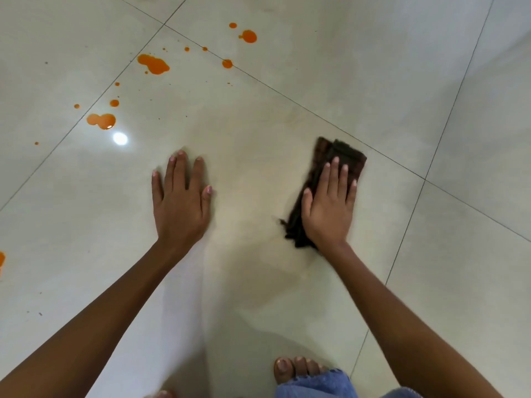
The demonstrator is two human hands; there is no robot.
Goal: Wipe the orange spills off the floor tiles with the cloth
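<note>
Glossy pale floor tiles point(287, 81) with dark grout lines fill the view. The right hand point(329, 208) lies flat, fingers straight, pressing a folded dark brown cloth point(342, 152) onto the tile. The left hand point(181, 202) rests nearby, palm down, fingers spread, holding nothing. Orange spills point(153, 64) dot the tiles beyond the left hand, well apart from the cloth. A bare foot point(290, 369) and a frayed denim hem point(316, 383) show below.

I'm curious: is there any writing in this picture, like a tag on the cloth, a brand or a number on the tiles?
No readable text anywhere.
The dark cloth under the right hand shows no tag or print.
The floor tiles carry only orange spills, no marks or numbers.
The left hand and the denim hem show no lettering.
</note>
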